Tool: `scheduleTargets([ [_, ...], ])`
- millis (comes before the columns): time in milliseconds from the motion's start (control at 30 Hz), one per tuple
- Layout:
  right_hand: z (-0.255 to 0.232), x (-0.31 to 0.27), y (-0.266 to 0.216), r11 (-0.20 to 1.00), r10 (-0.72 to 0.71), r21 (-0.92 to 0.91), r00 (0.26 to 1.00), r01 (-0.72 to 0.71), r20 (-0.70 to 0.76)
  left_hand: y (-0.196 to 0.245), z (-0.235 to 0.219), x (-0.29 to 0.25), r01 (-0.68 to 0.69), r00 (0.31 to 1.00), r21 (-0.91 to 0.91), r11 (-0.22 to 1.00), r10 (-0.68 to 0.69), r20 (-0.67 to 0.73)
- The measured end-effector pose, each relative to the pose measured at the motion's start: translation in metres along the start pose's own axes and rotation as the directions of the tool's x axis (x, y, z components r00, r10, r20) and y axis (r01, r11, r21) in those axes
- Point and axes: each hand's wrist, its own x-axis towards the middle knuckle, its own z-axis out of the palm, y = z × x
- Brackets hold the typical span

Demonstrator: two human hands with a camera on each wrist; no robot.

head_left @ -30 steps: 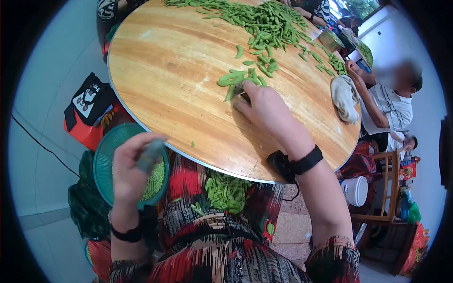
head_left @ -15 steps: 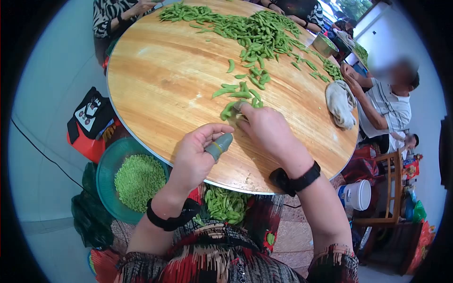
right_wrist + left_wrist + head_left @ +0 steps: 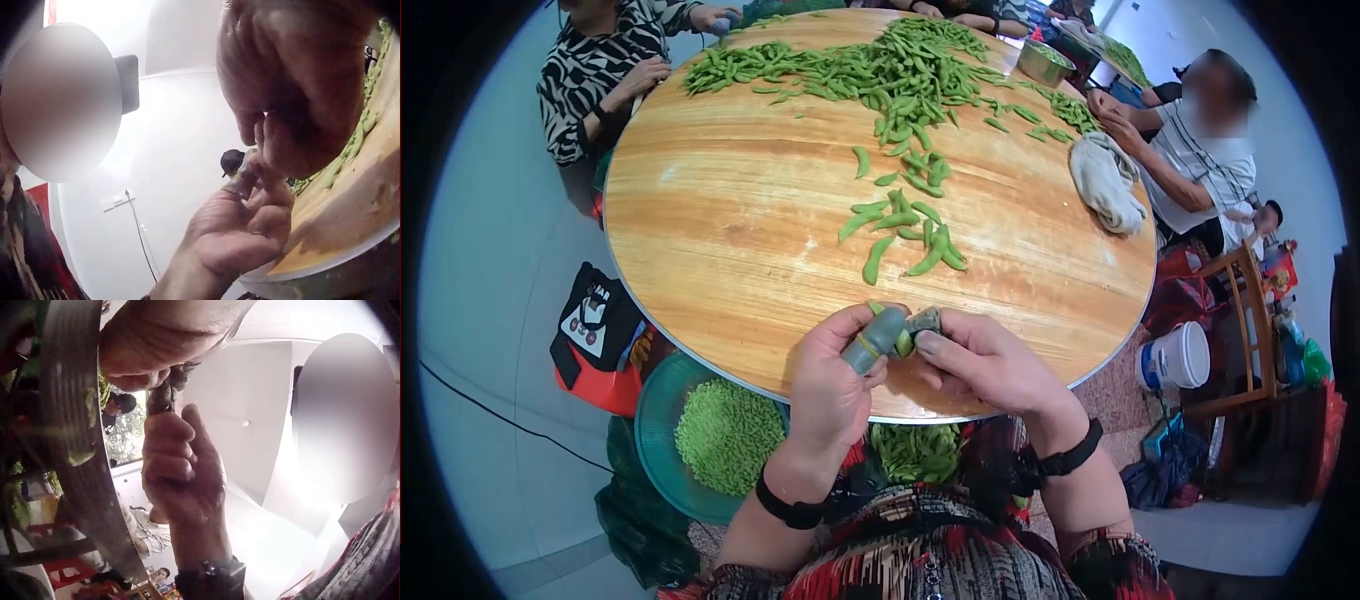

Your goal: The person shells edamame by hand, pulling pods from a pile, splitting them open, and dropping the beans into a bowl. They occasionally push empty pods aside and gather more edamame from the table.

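Over the near edge of the round wooden table [image 3: 730, 240], my two hands meet around a green pod [image 3: 904, 343]. My left hand [image 3: 830, 375], its thumb in a grey cover with a yellow band, pinches one end. My right hand [image 3: 1000, 370], with a dark covered finger, grips the pod from the other side. In the left wrist view the right hand [image 3: 184, 469] has curled fingers. The left hand [image 3: 240, 231] faces it in the right wrist view. Several loose pods [image 3: 900, 220] lie just beyond the hands.
A large pod pile [image 3: 910, 70] covers the table's far side. A teal basket [image 3: 650, 430] of shelled beans stands below left. A cloth [image 3: 1105, 185] lies at the right edge, near a seated person [image 3: 1190, 150]. Pods [image 3: 915, 450] lie in the lap below.
My right hand has drawn back from the loose pods toward the near edge. My left hand has come up from beside the basket to meet it, and both now hold a pod.
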Motion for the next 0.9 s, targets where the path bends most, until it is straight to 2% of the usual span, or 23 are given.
scheduleTargets([
  [67, 0.007, -0.009, -0.004, 0.954, 0.108, 0.276, 0.993, -0.119, 0.053, 0.003, 0.002, -0.002, -0.034, 0.992, 0.078, 0.996, 0.043, -0.119],
  [100, 0.008, -0.010, 0.003, 0.945, 0.040, 0.319, 0.995, -0.069, 0.096, 0.003, 0.001, -0.003, -0.028, 0.992, 0.077, 0.997, 0.037, -0.118],
  [200, 0.014, -0.007, 0.003, 0.950, 0.047, 0.305, 0.996, -0.067, 0.074, 0.003, -0.002, -0.005, -0.057, 0.989, 0.103, 0.993, 0.070, -0.127],
  [267, 0.020, -0.004, 0.003, 0.954, 0.035, 0.295, 0.998, -0.048, 0.049, 0.001, -0.001, -0.004, -0.109, 0.973, 0.164, 0.980, 0.139, -0.183],
  [300, 0.023, -0.003, 0.003, 0.958, 0.022, 0.285, 0.999, -0.029, 0.028, 0.002, -0.003, -0.006, -0.106, 0.974, 0.164, 0.981, 0.135, -0.180],
  [333, 0.025, -0.003, 0.001, 0.958, 0.023, 0.287, 0.999, -0.028, 0.023, 0.003, -0.008, -0.008, -0.075, 0.990, 0.056, 0.996, 0.081, -0.111],
  [367, 0.027, -0.003, -0.003, 0.909, 0.130, 0.397, 0.991, -0.128, 0.023, 0.004, -0.011, -0.009, -0.035, 0.999, -0.049, 0.998, 0.033, -0.038],
  [400, 0.028, -0.003, -0.004, 0.837, 0.235, 0.501, 0.971, -0.221, 0.036, 0.005, -0.014, -0.009, -0.032, 0.999, -0.048, 0.998, 0.030, -0.038],
  [433, 0.029, -0.003, -0.003, 0.835, 0.235, 0.505, 0.971, -0.220, 0.035, 0.005, -0.017, -0.009, -0.002, 1.000, -0.096, 0.995, 0.002, 0.000],
  [467, 0.029, -0.001, 0.001, 0.780, 0.254, 0.577, 0.965, -0.242, 0.061, 0.005, -0.020, -0.009, 0.029, 0.999, -0.142, 0.989, -0.023, 0.040],
  [500, 0.029, 0.000, 0.005, 0.718, 0.268, 0.645, 0.959, -0.261, 0.089, 0.004, -0.020, -0.009, 0.032, 0.999, -0.139, 0.990, -0.026, 0.041],
  [533, 0.030, 0.001, 0.010, 0.715, 0.267, 0.650, 0.960, -0.259, 0.088, 0.002, -0.020, -0.009, -0.021, 0.999, 0.019, 1.000, 0.020, 0.040],
  [567, 0.030, 0.001, 0.015, 0.883, 0.131, 0.459, 0.991, -0.098, -0.040, 0.000, -0.018, -0.008, -0.074, 0.997, 0.179, 0.981, 0.066, 0.049],
  [600, 0.030, 0.002, 0.020, 0.973, -0.035, 0.222, 0.991, 0.064, -0.132, 0.000, -0.014, -0.007, -0.072, 0.997, 0.185, 0.980, 0.063, 0.052],
  [633, 0.030, 0.005, 0.024, 0.971, -0.039, 0.228, 0.990, 0.069, -0.134, 0.000, -0.009, -0.007, -0.118, 0.993, 0.347, 0.930, 0.119, 0.018],
  [667, 0.029, 0.007, 0.027, 0.988, -0.052, 0.136, 0.982, 0.078, -0.180, 0.001, -0.005, -0.006, -0.154, 0.984, 0.501, 0.852, 0.180, -0.004],
  [700, 0.029, 0.008, 0.028, 0.996, -0.069, 0.045, 0.972, 0.081, -0.226, 0.003, -0.004, -0.005, -0.154, 0.984, 0.508, 0.848, 0.178, 0.002],
  [733, 0.027, 0.008, 0.028, 0.995, -0.072, 0.051, 0.970, 0.086, -0.230, 0.004, -0.004, -0.006, -0.107, 0.991, 0.478, 0.872, 0.130, -0.014],
  [767, 0.024, 0.008, 0.027, 0.954, 0.040, 0.300, 0.986, 0.011, -0.162, 0.005, -0.004, -0.005, -0.062, 0.996, 0.446, 0.893, 0.084, -0.031],
  [800, 0.022, 0.009, 0.027, 0.848, 0.132, 0.524, 0.989, -0.079, -0.064, 0.006, -0.006, -0.004, -0.062, 0.996, 0.453, 0.889, 0.085, -0.030],
  [833, 0.021, 0.009, 0.024, 0.844, 0.129, 0.531, 0.990, -0.077, -0.062, 0.005, -0.012, -0.003, -0.080, 0.997, 0.403, 0.912, 0.082, 0.012],
  [900, 0.020, 0.010, 0.014, 0.786, 0.232, 0.592, 0.973, -0.179, -0.014, 0.009, -0.018, -0.002, -0.094, 0.995, 0.353, 0.931, 0.081, 0.052],
])
